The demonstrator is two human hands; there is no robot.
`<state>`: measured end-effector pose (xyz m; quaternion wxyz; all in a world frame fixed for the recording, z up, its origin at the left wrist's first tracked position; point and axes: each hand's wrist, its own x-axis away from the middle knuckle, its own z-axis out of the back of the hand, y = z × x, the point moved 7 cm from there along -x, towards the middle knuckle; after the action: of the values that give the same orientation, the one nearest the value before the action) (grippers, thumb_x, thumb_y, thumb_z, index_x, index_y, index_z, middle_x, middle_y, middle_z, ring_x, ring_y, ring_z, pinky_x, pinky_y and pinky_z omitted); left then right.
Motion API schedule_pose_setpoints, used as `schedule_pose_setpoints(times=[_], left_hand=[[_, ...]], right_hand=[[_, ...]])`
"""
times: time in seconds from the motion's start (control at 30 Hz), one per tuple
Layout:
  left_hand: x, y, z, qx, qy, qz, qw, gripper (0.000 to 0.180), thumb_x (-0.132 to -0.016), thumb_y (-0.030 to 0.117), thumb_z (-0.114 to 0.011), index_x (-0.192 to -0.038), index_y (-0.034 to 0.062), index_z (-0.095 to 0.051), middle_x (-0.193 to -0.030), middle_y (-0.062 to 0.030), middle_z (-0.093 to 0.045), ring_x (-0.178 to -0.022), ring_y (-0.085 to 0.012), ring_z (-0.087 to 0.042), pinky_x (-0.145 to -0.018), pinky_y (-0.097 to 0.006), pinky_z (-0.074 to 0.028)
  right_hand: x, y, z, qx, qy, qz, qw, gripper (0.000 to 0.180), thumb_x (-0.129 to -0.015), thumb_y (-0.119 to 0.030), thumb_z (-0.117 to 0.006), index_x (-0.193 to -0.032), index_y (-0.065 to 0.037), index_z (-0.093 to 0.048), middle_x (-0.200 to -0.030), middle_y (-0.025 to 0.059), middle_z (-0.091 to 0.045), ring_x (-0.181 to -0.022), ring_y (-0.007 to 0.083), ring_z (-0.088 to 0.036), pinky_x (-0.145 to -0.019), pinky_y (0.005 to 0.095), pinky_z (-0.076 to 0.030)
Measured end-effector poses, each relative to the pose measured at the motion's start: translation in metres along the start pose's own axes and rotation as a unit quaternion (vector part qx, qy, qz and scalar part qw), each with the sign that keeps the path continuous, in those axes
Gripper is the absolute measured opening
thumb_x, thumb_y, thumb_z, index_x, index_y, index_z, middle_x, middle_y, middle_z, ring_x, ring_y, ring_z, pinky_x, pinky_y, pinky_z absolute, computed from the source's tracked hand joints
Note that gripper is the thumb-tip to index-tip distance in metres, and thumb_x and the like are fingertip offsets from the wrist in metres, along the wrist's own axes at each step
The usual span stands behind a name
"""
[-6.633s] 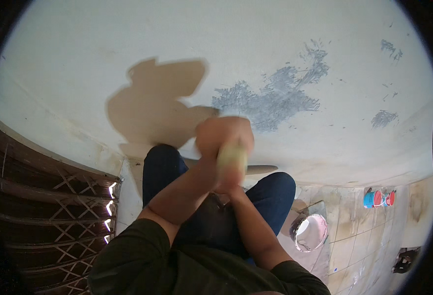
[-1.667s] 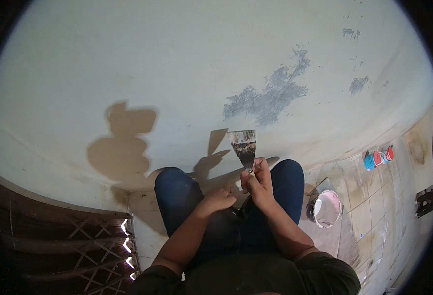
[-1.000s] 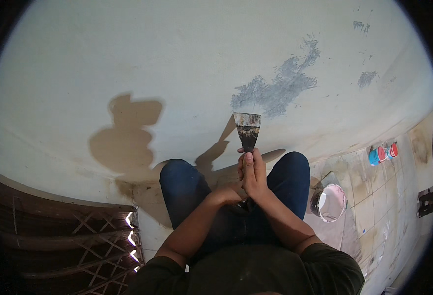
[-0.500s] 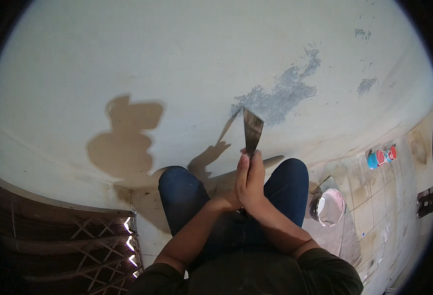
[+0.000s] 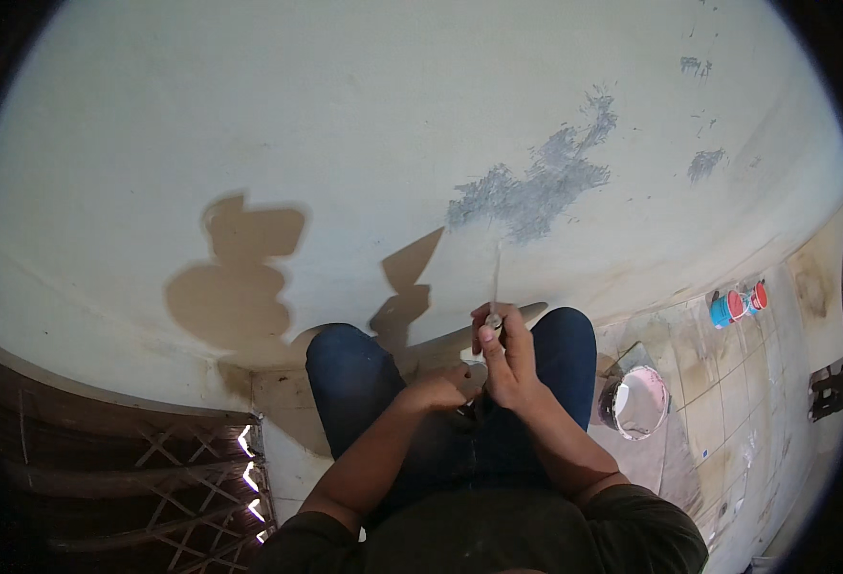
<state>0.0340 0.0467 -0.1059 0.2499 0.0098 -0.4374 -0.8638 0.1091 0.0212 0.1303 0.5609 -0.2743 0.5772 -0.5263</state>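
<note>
Your right hand (image 5: pixel 509 352) is closed on the putty knife (image 5: pixel 494 287), blade edge-on below the wall's grey patch (image 5: pixel 536 187); left hand (image 5: pixel 448 387) curled at the handle base, grip unclear.

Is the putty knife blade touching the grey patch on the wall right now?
Apart. In the head view the putty knife, held edge-on in the right hand, ends below the grey patch, with bare pale wall between them.
</note>
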Motion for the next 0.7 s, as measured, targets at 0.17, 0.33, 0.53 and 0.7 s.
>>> schedule_pose_setpoints(times=[0.17,0.33,0.53,0.7], left_hand=[[0.003,0.025,0.014,0.067,0.011,-0.058,0.996,0.045,-0.087,0.038,-0.057,-0.111,-0.0005,-0.063,-0.110,-0.0229,-0.065,-0.106,-0.0374,-0.061,-0.088,-0.043,-0.046],[0.013,0.050,0.032,0.147,-0.017,-0.054,0.987,0.040,-0.089,0.031,-0.053,-0.112,-0.0006,-0.062,-0.109,-0.0231,-0.065,-0.103,-0.0367,-0.062,-0.086,-0.043,-0.046],[0.016,0.055,0.037,0.121,-0.023,-0.059,0.991,0.036,-0.090,0.026,-0.052,-0.111,-0.0012,-0.062,-0.108,-0.0234,-0.065,-0.103,-0.0375,-0.062,-0.086,-0.043,-0.045],[0.020,0.065,0.045,0.140,-0.017,-0.069,0.988,0.036,-0.090,0.026,-0.051,-0.111,-0.0010,-0.062,-0.107,-0.0238,-0.066,-0.102,-0.0381,-0.062,-0.086,-0.043,-0.046]], right_hand=[[0.009,0.025,-0.016,-0.005,-0.012,0.017,1.000,0.034,-0.102,-0.035,-0.045,-0.106,-0.002,-0.050,-0.073,-0.0015,-0.046,-0.059,0.0057,-0.040,-0.054,0.0228,-0.037],[0.009,0.038,-0.027,-0.070,-0.021,-0.035,0.997,0.034,-0.102,-0.039,-0.043,-0.097,-0.005,-0.048,-0.068,-0.0038,-0.042,-0.054,0.0033,-0.036,-0.048,0.0210,-0.031],[0.006,0.040,-0.032,-0.084,-0.017,-0.038,0.996,0.035,-0.102,-0.039,-0.042,-0.096,-0.006,-0.047,-0.066,-0.0050,-0.040,-0.053,0.0027,-0.034,-0.047,0.0205,-0.030],[0.005,0.045,-0.032,-0.093,-0.021,-0.047,0.994,0.035,-0.102,-0.040,-0.042,-0.097,-0.006,-0.046,-0.065,-0.0057,-0.038,-0.051,0.0024,-0.031,-0.045,0.0203,-0.027]])
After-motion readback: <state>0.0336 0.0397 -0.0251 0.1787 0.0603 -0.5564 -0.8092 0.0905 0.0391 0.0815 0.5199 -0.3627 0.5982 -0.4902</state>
